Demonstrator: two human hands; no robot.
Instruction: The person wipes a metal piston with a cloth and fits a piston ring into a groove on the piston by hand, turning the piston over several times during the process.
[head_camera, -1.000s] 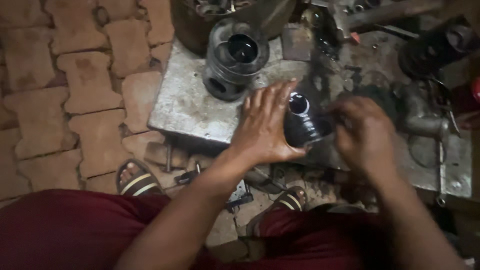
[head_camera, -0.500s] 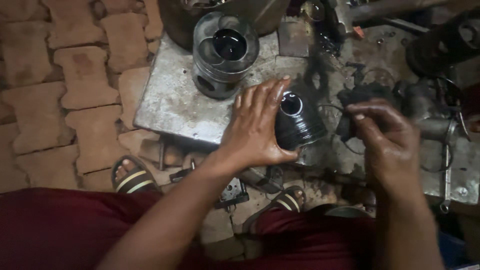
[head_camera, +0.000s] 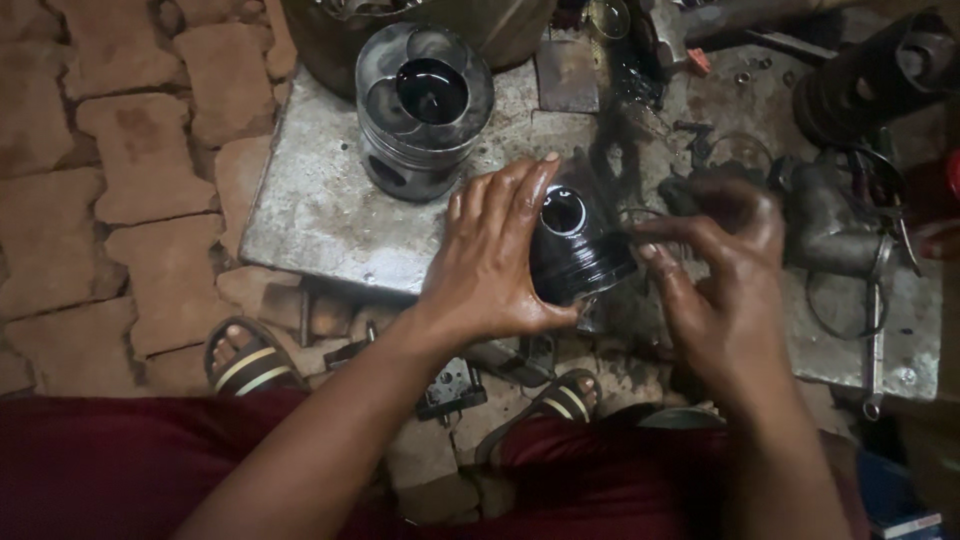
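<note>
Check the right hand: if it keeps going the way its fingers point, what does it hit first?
The right hand points left, fingertips beside the dark piston that the left hand holds. It would likely meet that piston first; depth is unclear.

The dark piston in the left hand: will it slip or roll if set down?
The dark piston looks glossy and oily, so probably slippery in the left hand. Its round metal body suggests it is heavy, rigid, and likely to roll on its side on the metal plate.
</note>
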